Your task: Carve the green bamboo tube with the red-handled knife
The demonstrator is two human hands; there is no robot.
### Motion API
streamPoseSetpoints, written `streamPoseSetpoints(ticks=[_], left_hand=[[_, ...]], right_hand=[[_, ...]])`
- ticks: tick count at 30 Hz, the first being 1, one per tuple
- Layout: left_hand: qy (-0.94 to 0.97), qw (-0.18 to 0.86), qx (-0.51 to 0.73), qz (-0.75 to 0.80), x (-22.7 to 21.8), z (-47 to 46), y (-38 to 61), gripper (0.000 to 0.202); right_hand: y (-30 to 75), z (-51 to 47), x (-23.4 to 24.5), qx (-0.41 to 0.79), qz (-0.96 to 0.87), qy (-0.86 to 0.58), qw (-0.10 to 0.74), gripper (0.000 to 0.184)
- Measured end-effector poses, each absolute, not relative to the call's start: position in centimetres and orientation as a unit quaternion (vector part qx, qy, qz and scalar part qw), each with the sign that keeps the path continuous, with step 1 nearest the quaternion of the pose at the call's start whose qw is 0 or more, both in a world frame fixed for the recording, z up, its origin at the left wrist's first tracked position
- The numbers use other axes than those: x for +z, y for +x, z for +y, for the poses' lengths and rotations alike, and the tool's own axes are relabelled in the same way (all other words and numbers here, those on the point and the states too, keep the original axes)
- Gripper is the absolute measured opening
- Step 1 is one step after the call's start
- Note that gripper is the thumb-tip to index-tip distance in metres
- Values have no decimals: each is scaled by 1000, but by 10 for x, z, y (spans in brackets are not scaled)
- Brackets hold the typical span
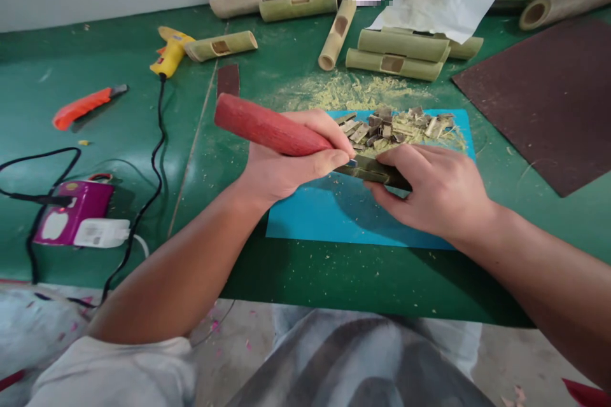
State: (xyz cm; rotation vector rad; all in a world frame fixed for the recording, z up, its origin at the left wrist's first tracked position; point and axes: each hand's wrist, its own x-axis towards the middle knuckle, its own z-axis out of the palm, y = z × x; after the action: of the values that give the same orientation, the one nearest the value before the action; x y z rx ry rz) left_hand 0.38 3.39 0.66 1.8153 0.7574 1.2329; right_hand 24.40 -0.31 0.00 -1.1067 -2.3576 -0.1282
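My left hand [286, 168] is wrapped around a carving tool with a thick red wooden handle [267, 127]. Only a small bit of its metal shows, at the edge of a dark green bamboo piece [367, 168]. That piece is gripped at its right end by my right hand [434, 184], thumb and fingers on opposite sides. The left fingertips touch or nearly touch its left end. Under both hands lies a blue mat [310, 222]. Small bamboo chips [377, 127] and shavings are heaped on its far part.
Several bamboo tubes with cut openings [401, 44] lie at the back, some under white paper [439, 3]. A yellow glue gun [172, 54], an orange utility knife [86, 107] and a purple power strip [79, 210] with black cords are leftward. A brown sheet [548, 95] lies right.
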Motion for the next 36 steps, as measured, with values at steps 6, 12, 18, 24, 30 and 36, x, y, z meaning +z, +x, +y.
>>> streamPoseSetpoints(ticks=[6,12,18,24,30,36], left_hand=[[761,314,504,261,12,25,4,12],[755,290,535,243,7,25,10,18],[689,333,595,244,-2,23,17,27],[735,328,547,230,-3,24,15,19],[769,302,512,234,8,22,16,12],[836,250,454,182,8,25,16,12]], right_hand=[[244,-4,3,-9,-865,-434,254,25],[245,-4,6,32,-876,-428,220,24],[246,-1,9,72,-895,-395,194,26],[246,-1,9,62,-898,-390,193,27],[245,-1,5,48,-905,-382,182,26],[242,0,0,29,-918,-357,171,29]])
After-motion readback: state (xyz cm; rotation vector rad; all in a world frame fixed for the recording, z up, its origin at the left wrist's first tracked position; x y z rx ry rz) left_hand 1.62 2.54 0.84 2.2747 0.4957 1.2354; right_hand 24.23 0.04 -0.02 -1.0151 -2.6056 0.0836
